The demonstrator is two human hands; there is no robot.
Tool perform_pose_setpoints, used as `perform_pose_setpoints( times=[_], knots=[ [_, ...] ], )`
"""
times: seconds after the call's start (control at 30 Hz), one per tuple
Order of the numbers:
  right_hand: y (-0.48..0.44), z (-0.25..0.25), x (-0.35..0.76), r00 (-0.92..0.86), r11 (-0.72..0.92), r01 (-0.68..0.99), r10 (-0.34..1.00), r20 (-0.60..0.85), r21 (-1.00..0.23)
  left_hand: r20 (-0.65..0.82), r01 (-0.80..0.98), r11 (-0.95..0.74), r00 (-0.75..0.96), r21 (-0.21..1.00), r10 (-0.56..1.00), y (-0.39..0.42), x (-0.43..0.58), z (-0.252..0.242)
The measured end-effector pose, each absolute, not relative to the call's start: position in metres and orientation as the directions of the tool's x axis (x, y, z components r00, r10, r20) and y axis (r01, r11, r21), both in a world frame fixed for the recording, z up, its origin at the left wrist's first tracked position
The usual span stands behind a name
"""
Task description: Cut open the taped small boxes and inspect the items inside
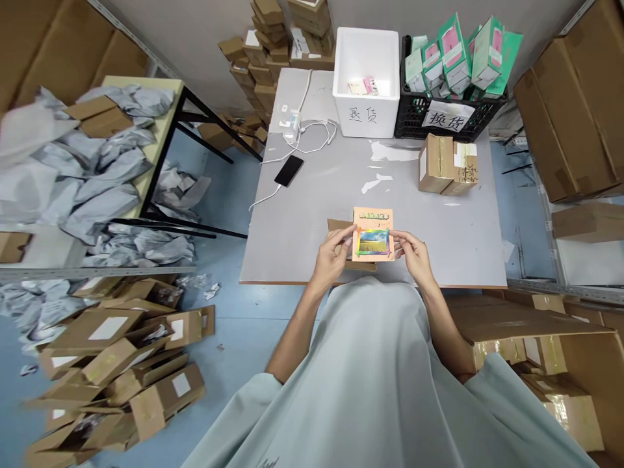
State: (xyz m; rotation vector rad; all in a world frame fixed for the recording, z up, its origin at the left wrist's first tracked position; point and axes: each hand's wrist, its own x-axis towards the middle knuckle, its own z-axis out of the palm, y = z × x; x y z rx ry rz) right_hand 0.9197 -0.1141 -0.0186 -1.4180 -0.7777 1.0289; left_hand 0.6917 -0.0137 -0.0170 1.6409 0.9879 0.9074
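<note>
Between my two hands is an orange-covered book (pixel 373 235) with a landscape picture framed in bright colours. My left hand (pixel 334 253) grips its left edge, thumb and fingers closed on it. At its right edge, my right hand (pixel 412 253) pinches the cover with the fingertips. Under the book, an open cardboard box (pixel 363 266) shows only in part, a flap at the left and one at the front; its inside is hidden by the book and my left hand.
On the grey table (pixel 312 227) lie a black phone (pixel 289 170), a power strip (pixel 288 123) with white cables and two taped boxes (pixel 446 166). A white bin (pixel 365 120) and a black crate (pixel 448 120) of green boxes stand behind. Opened boxes (pixel 127 357) cover the floor at left.
</note>
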Motion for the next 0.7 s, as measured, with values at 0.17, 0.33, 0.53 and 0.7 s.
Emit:
perform_pose_setpoints(
  times=[0.17,0.33,0.53,0.7],
  knots=[
    [-0.116,-0.014,0.923,0.322,-0.152,-0.137,0.928,-0.189,-0.979,0.030,0.197,-0.094,0.305,0.976,0.952,-0.013,0.694,-0.019],
    [-0.115,-0.007,0.922,0.360,-0.215,-0.112,0.901,-0.241,-0.970,-0.108,0.208,0.037,0.340,0.977,0.934,-0.011,0.696,-0.012],
    [-0.112,-0.003,0.919,0.343,-0.242,-0.115,0.900,-0.267,-0.963,-0.215,0.158,0.167,0.372,0.973,0.903,-0.012,0.697,-0.005],
    [-0.114,-0.004,0.914,0.322,-0.229,-0.214,0.901,-0.290,-0.950,-0.151,0.106,0.121,0.340,0.987,0.928,-0.015,0.699,-0.002]
  ],
)
